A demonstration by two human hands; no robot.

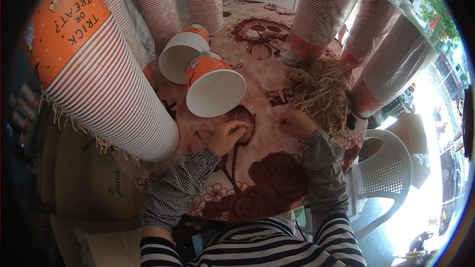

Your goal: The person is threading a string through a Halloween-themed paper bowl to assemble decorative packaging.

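Both of my hands are over the flowered tablecloth. My left hand (226,137) is curled closed just below an orange paper cup (216,91) that lies on its side, white mouth toward me. My right hand (298,123) is closed too and slightly blurred, beside a tangled bundle of straw-coloured raffia strands (324,94). Whatever either hand pinches, if anything, is too small or hidden to make out. Behind the near cup lies a second paper cup (180,57), also on its side. A tall nested stack of orange printed cups (111,84) leans at my left.
Plastic-wrapped cup stacks (157,12) stand at the back left, and more wrapped stacks (321,10) at the right. Straw strands hang under the left stack. A cardboard box (94,173) is below left; a white plastic chair (388,173) stands beyond the round table's (267,99) right edge.
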